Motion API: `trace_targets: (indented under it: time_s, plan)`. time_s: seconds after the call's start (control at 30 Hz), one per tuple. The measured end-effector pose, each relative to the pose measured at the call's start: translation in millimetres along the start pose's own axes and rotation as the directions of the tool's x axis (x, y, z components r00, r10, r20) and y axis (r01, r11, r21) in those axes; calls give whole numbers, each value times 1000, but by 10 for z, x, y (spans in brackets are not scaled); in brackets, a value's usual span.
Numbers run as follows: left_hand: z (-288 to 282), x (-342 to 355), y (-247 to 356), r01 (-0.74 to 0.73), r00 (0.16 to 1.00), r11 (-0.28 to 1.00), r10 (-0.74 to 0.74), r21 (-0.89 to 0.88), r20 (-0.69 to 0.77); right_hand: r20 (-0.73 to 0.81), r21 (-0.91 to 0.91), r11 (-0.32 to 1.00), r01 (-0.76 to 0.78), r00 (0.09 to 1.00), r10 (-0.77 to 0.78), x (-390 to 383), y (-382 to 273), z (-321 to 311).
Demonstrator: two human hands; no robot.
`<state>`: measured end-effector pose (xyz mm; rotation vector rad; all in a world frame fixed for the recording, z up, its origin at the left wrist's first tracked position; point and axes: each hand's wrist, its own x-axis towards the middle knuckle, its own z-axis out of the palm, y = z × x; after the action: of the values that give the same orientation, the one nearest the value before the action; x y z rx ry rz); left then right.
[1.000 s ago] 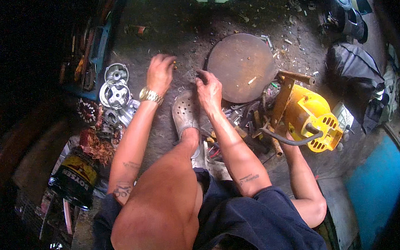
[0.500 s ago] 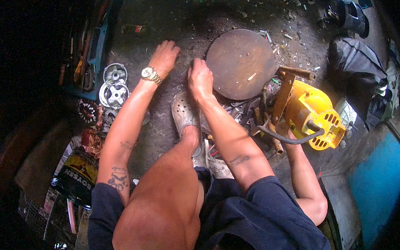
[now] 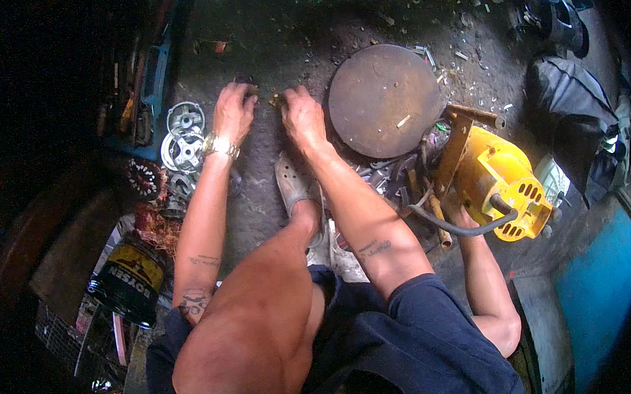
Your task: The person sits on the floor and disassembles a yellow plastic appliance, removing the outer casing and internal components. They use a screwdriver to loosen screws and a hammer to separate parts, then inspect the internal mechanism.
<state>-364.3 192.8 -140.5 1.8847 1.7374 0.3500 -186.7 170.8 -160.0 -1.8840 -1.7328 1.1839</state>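
My left hand (image 3: pixel 232 115) is low over the dirty floor, fingers curled, with a small dark gap or object at the tips that I cannot make out. My right hand (image 3: pixel 303 118) is just beside it, fingers bent down by small yellowish bits (image 3: pixel 275 97); its fingertips are partly hidden. Left of my left hand lie silver cast metal parts (image 3: pixel 183 153). A round rusty metal plate (image 3: pixel 384 99) lies right of my right hand. My sandalled foot (image 3: pixel 289 177) is below and between my hands.
A yellow machine (image 3: pixel 490 161) on a rusty frame (image 3: pixel 451 152) sits at the right, a bare limb passing beneath. Also visible are a black bag (image 3: pixel 570 102), blue panel (image 3: pixel 599 288), blue tool tray (image 3: pixel 152 98), copper windings (image 3: pixel 155 228), dark bucket (image 3: pixel 125 281) and scattered scrap (image 3: pixel 459 58).
Half a second ago my left hand was farther up and right; it has moved left and down. My right hand has shifted slightly left and upward since one second ago.
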Motion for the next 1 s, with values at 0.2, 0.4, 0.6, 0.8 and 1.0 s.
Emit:
trace_targets:
  time_s: [0.2,0.4,0.6,0.8,1.0]
  plan:
    - [95,-104,206,-52,998,998,53,-33,17,-230,299,927,-225,926,299,-579,175,-221]
    - [498,-397,539,-227,972,974,225,16,68,-158,351,881,-318,907,390,-1070,434,-386]
    - [753,-429,617,-165,986,983,166,81,-8,-96,362,873,-327,918,384,-1209,370,-563]
    - [834,-453,599,-193,981,975,192,107,28,-60,359,877,-319,930,362,-1478,391,-655]
    - [1014,-382,532,-235,972,945,229,228,52,-111,202,936,-288,943,314,-2183,411,-1219]
